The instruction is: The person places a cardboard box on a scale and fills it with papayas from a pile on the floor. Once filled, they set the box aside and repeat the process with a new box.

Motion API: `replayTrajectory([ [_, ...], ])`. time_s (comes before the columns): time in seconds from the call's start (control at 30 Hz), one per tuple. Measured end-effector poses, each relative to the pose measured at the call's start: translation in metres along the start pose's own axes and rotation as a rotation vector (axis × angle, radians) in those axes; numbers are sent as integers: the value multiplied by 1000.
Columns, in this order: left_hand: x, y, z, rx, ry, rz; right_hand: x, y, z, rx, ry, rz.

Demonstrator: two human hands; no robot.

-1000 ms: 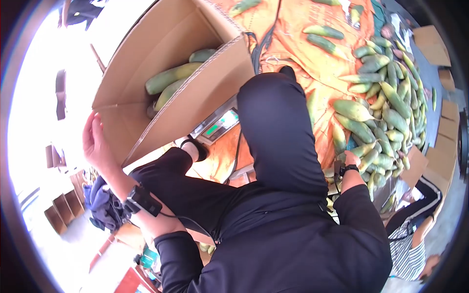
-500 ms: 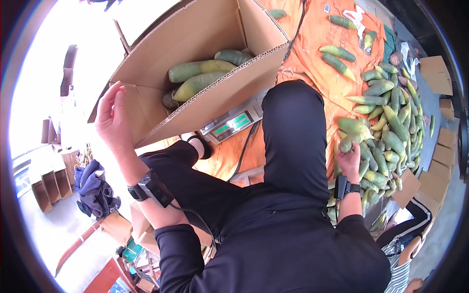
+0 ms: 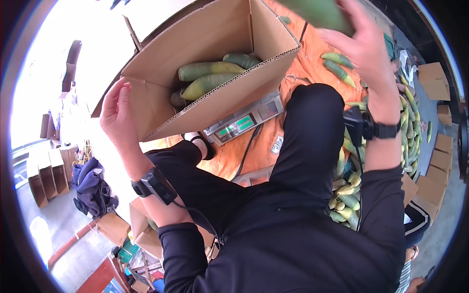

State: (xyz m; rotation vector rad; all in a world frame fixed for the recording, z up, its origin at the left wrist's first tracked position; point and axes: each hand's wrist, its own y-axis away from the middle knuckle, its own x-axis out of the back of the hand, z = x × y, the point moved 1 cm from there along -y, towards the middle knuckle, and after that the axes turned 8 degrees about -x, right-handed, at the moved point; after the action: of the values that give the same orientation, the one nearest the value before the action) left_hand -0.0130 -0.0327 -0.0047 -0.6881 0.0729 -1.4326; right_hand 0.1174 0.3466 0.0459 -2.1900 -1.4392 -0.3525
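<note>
My right hand point(image 3: 364, 46) is raised at the upper right, closed on a large green radish point(image 3: 317, 13) that is blurred and partly cut off by the top edge. At the near left corner of an open cardboard box point(image 3: 205, 115), my left hand point(image 3: 116, 105) has loosely curled fingers with a gap at the thumb. Its fingertips seem to touch the box's edge. Several green radishes point(image 3: 210, 85) lie inside the box, which stands tilted in view on a digital scale point(image 3: 237, 126) with a lit green display.
An orange sheet point(image 3: 222, 163) covers the floor, with loose radishes point(image 3: 337, 73) on it. A heap of radishes point(image 3: 413, 127) lies at the right, partly behind my right arm. Flattened cartons point(image 3: 432, 183) line the right side. Dark cloth point(image 3: 93, 188) lies at the left. Another person's arm point(image 3: 410, 256) shows at lower right.
My right hand has lifted a radish from the heap and carried it up and forward, beyond my knee. My left hand stays by the box corner.
</note>
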Motion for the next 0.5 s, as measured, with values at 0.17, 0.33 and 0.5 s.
replayTrajectory([
  [0.17,12,-3,-3,54,20,82,-64,-30,-32,314,166,-329],
  [0.33,16,-3,-6,46,41,84,-101,-39,-1,308,392,-332],
  [0.5,19,-3,-10,48,37,83,-100,-37,14,108,11,-12],
])
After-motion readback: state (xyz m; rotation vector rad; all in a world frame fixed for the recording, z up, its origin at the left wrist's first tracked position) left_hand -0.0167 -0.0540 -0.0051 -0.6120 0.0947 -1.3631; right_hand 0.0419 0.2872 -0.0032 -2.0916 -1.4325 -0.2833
